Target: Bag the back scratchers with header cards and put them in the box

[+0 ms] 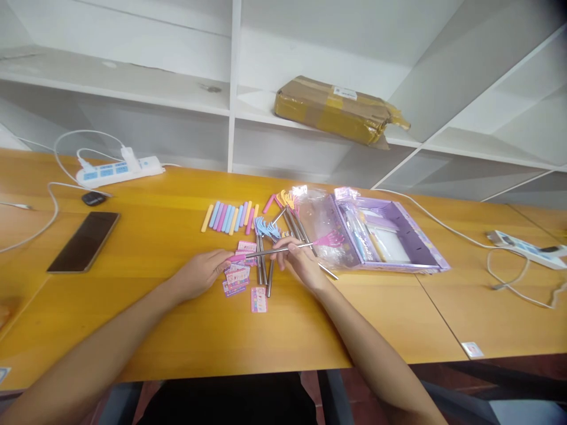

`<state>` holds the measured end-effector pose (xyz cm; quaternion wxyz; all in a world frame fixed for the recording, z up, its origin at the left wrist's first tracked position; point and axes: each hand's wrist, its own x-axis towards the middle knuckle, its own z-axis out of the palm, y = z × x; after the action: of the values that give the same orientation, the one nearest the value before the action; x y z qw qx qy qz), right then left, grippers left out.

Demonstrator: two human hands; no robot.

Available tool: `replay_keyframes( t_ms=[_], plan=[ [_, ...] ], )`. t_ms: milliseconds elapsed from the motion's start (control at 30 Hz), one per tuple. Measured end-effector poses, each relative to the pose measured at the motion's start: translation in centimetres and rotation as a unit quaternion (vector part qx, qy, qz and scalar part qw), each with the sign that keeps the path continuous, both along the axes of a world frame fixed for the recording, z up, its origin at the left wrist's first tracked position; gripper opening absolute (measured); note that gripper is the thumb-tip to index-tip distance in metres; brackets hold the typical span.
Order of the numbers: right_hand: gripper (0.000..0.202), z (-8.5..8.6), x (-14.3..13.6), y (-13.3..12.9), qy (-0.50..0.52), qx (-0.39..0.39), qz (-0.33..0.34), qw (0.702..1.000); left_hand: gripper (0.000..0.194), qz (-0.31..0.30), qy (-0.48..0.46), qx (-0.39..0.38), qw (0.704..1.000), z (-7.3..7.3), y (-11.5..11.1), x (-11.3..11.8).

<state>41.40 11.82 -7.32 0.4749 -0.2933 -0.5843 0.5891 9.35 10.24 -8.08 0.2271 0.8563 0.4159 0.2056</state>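
Both of my hands hold one back scratcher, a metal rod (pixel 266 252) with a pink clawed head (pixel 328 238) at its right end and a pink grip (pixel 237 258) at its left. My left hand (pixel 199 274) is closed around the pink grip. Closer to the head, my right hand (pixel 301 262) pinches the rod. Beneath it lie several metal rods (pixel 261 265) with blue claw heads (pixel 267 227), and yellow claw heads (pixel 287 199) farther back. Loose pink, blue and yellow grips (pixel 228 218) stand in a row behind my left hand. Small printed cards (pixel 237 276) lie under the held scratcher.
A purple open box (pixel 420 236) holding wrapped pieces sits to the right, with clear plastic bags (pixel 316 215) beside it. A phone (pixel 84 242) and a power strip (pixel 119 171) are at left; another power strip (pixel 527 249) is at far right. A taped carton (pixel 332 109) rests on the shelf.
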Motion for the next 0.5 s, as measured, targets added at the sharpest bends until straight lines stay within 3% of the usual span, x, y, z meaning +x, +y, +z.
replay_keyframes(
  t_ms=[167,367,500],
  plan=[
    [0.051,0.9,0.3,0.1,-0.008,-0.023,-0.012,1.000,0.048,0.004,-0.003,0.002,1.000,0.5,0.1,0.0],
    [0.042,1.5,1.6,1.4,0.089,0.011,-0.247,0.965,0.050,0.046,0.002,0.021,0.999,0.8,0.2,-0.4],
    [0.038,0.9,2.2,1.9,0.074,0.011,-0.300,0.951,0.050,0.042,0.017,0.045,0.998,0.7,0.1,-0.3]
  ],
)
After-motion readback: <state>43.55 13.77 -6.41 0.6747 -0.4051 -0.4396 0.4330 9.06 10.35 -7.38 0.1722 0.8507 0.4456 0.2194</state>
